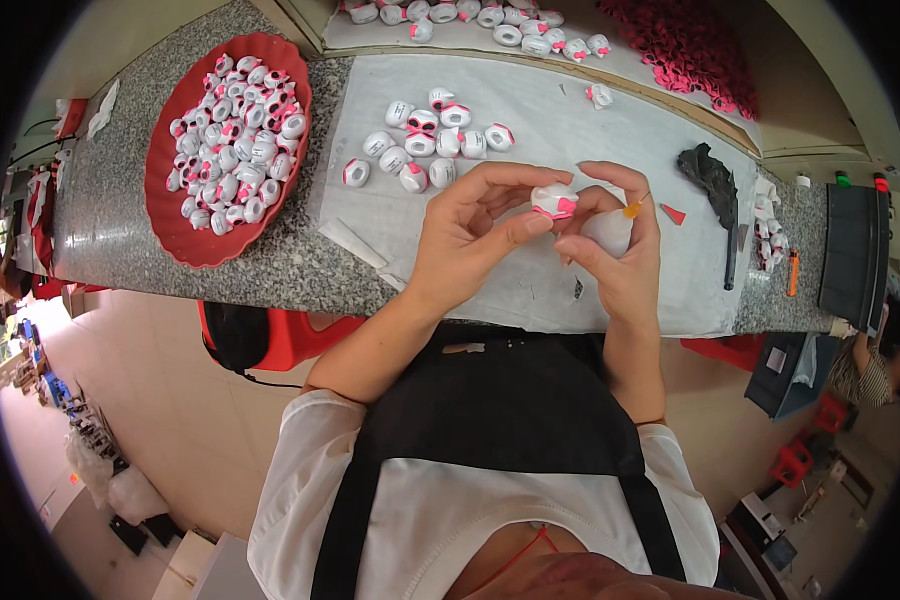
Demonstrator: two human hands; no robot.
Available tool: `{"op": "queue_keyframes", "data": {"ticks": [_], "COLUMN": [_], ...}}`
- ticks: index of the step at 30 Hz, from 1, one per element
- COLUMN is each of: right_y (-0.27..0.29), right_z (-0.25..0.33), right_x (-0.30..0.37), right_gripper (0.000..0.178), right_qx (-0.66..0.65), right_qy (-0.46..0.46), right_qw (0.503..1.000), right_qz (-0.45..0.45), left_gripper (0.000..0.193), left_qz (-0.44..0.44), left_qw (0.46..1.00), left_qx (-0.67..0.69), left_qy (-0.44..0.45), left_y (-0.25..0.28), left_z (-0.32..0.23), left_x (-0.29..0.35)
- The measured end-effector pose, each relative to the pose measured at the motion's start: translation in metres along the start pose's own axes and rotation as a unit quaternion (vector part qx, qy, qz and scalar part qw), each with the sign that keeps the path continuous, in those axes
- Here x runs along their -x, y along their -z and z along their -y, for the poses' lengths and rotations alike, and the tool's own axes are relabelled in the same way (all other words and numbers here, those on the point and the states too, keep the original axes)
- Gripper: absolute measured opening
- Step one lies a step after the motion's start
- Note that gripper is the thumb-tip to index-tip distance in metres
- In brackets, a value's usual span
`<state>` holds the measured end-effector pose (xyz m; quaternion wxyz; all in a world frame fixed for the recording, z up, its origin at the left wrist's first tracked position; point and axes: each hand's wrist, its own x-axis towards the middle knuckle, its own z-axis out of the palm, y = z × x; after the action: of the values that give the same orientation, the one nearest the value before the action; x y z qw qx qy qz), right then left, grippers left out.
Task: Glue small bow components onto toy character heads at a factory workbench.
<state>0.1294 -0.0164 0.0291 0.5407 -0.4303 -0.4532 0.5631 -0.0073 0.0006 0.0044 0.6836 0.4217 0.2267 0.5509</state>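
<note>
Between the thumb and fingers of my left hand is a small white toy head with a pink bow, held above the paper. My right hand wraps round a small white squeeze bottle with an amber nozzle, which points up and to the right. The fingertips of my right hand come close to the toy head; whether they touch it I cannot tell. Several similar white and pink toy heads lie loose on the white paper beyond my left hand.
A red scalloped tray heaped with toy heads stands at the left. More heads and a pile of pink pieces fill the shelf behind. At right lie a crumpled black bag, a red cap, a dark pen and an orange tool.
</note>
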Motion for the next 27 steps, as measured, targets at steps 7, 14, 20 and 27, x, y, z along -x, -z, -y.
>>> {"op": "queue_keyframes", "data": {"ticks": [7, 14, 20, 27], "right_y": [0.013, 0.010, 0.008, 0.011], "right_z": [-0.012, -0.010, -0.011, -0.011], "right_x": [0.000, 0.004, 0.006, 0.006], "right_gripper": [0.031, 0.029, 0.024, 0.029], "right_qx": [0.000, -0.061, -0.106, -0.082], "right_qy": [0.009, -0.008, -0.019, -0.024], "right_qw": [0.999, 0.997, 0.994, 0.995], "right_qz": [0.048, 0.052, 0.034, 0.052], "left_gripper": [0.021, 0.018, 0.017, 0.018], "left_qz": [0.030, 0.046, 0.056, 0.057], "left_qw": [0.998, 0.999, 0.998, 0.998], "left_qx": [0.008, -0.018, -0.009, 0.001], "left_qy": [0.058, -0.019, -0.021, 0.004], "left_y": [0.003, 0.002, 0.002, 0.003], "left_z": [0.000, 0.003, 0.003, 0.003], "left_x": [0.004, 0.006, 0.006, 0.005]}}
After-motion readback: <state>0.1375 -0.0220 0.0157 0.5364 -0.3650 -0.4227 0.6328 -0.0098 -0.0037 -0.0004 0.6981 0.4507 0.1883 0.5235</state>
